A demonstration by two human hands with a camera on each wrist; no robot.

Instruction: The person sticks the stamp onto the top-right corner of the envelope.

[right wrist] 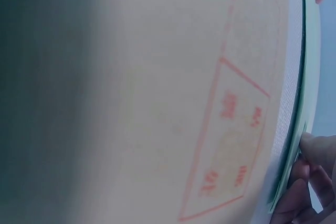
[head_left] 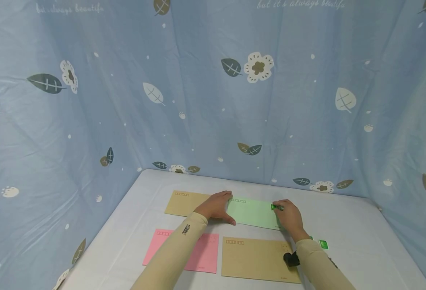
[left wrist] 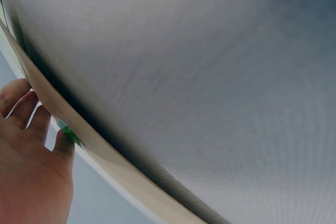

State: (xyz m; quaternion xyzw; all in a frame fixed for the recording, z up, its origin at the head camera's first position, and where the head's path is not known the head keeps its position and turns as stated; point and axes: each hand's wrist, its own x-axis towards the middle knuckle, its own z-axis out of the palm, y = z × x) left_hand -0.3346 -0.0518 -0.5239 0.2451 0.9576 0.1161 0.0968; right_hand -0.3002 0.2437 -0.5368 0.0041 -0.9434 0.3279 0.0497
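Observation:
A light green envelope [head_left: 256, 212] lies on the table between both hands. My left hand [head_left: 216, 206] is spread over its left end, fingers at the top edge and thumb at the lower edge. My right hand [head_left: 289, 217] pinches a small green stamp [head_left: 272, 207] at the envelope's upper right corner. The right wrist view shows the right hand's fingers [right wrist: 315, 150] right at the green envelope's edge. In the left wrist view, a shiny green piece [left wrist: 71, 132] shows beside the left hand [left wrist: 34, 166], against a tan edge.
A tan envelope [head_left: 184, 202] lies at the back left, partly under the left hand. Nearer are a pink envelope [head_left: 205, 257], crossed by the left forearm, and another tan envelope [head_left: 256, 259]. Another green stamp [head_left: 323, 244] lies right of the right forearm. A patterned blue curtain [head_left: 205, 121] hangs behind.

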